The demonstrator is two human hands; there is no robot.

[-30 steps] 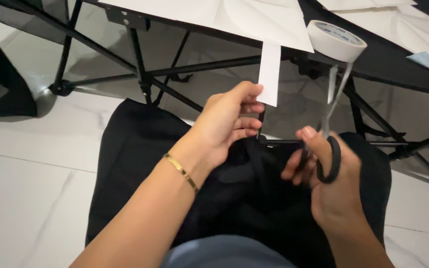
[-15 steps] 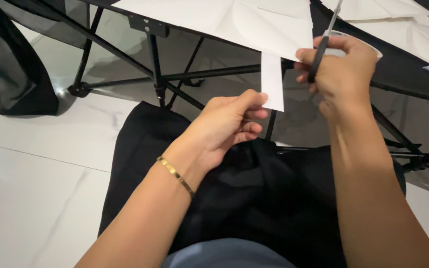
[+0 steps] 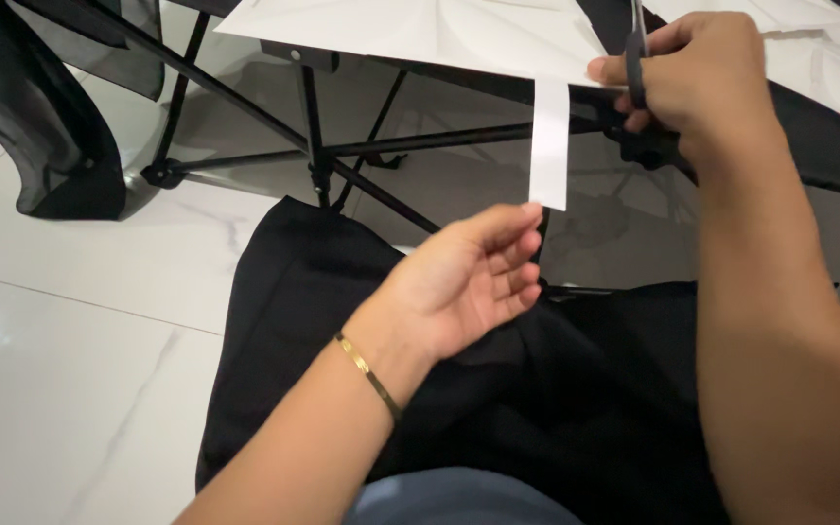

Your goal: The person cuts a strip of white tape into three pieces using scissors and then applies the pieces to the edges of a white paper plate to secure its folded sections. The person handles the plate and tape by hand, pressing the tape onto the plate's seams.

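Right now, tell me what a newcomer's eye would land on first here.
The white paper strip stands out, hanging from the edge of the white sheet at top centre against the dark table frame. At upper right, the right hand holds black scissors beside the strip's top. In the middle, the left hand, with a gold bracelet on its wrist, is open just under the strip, above black fabric.

The right hand (image 3: 702, 83) holds black-handled scissors (image 3: 637, 58) at the edge of the big white paper sheet (image 3: 439, 29). A thin white paper strip (image 3: 549, 146) hangs down. The left hand (image 3: 464, 282) is open, just below it.
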